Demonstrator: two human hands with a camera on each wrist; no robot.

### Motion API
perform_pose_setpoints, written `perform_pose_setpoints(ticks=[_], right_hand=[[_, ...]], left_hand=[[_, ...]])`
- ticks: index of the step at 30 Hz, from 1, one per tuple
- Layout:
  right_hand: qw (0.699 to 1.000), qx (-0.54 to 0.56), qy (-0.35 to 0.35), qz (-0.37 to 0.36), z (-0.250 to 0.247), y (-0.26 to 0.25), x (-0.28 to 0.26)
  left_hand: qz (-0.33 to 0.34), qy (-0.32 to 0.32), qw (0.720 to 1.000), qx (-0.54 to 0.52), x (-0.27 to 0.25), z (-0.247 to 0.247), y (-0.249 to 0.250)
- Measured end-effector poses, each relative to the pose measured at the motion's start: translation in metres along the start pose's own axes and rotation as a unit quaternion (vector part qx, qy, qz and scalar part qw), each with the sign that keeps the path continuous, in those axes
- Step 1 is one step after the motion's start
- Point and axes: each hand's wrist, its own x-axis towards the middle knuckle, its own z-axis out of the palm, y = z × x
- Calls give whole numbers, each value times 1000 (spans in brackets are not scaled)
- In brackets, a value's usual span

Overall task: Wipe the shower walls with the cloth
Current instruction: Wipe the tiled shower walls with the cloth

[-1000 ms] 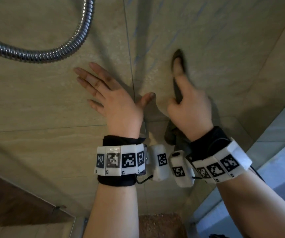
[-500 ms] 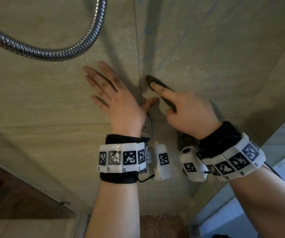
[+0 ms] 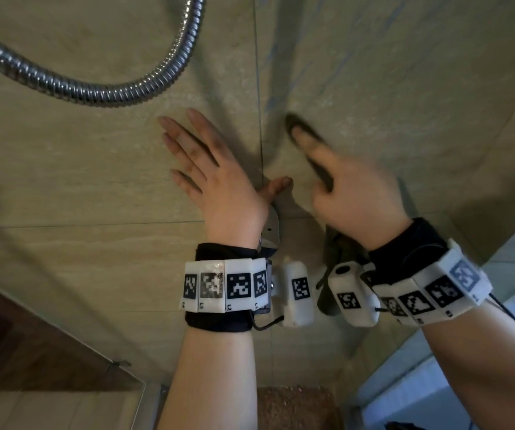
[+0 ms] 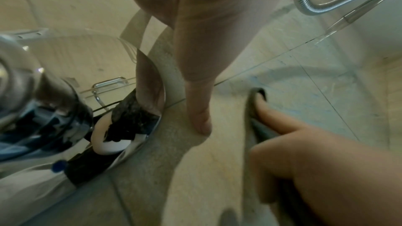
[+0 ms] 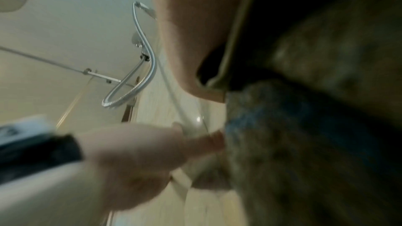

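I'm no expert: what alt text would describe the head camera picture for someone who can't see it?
A right hand presses a dark cloth against a beige tiled shower wall with one outstretched finger, blurred by motion. Beside it, the left hand lies flat and open on the wall, under a looping metal shower hose; both wrists wear bands with black-and-white square markers.

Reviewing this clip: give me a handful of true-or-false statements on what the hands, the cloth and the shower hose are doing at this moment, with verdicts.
1. The left hand lies flat on the tiled wall with its fingers spread. True.
2. The right hand holds the dark cloth against the wall. True.
3. The left hand grips the metal shower hose. False: the hose hangs in a loop above that hand, untouched.
4. The cloth is white. False: it is dark, grey-green.
5. The right forefinger is stretched out along the cloth. True.
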Motion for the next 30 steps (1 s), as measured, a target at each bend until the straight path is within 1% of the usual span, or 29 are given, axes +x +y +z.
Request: perform_pose_setpoints(ticks=[2, 4, 6, 8, 11, 14, 16, 19, 21, 24, 27, 30], right_hand=[[997, 38, 59, 23, -14, 3, 5], [995, 45, 90, 28, -18, 2, 7], [996, 56, 64, 21, -11, -4, 3], [999, 46, 5, 8, 0, -7, -4], [997, -3, -71, -6, 6, -6, -5], [994, -31, -104, -34, 2, -12, 0], [992, -42, -109, -53, -1, -14, 5], [993, -53, -87, -68, -8, -17, 10], [995, -54, -64, -56, -11, -19, 9], [999, -25, -30, -29, -9, -21, 8], [998, -6, -47, -29, -5, -22, 6], [996, -24, -73, -45, -1, -20, 4]], left_hand=[[-1, 3, 1000, 3, 0, 1, 0], [-1, 9, 1000, 5, -1, 1, 0], [0, 11, 1000, 11, -2, 1, 0], [-1, 8, 1000, 16, -2, 1, 0], [2, 10, 1000, 20, -3, 1, -2], [2, 9, 1000, 25, -3, 1, -2], [4, 10, 1000, 23, -2, 1, -3], [9, 13, 1000, 23, -3, 1, -7], [9, 9, 1000, 24, -4, 1, -8], [8, 2, 1000, 23, -4, 0, -8], [7, -5, 1000, 24, -4, -1, -8], [12, 1, 1000, 26, -5, -2, -8]])
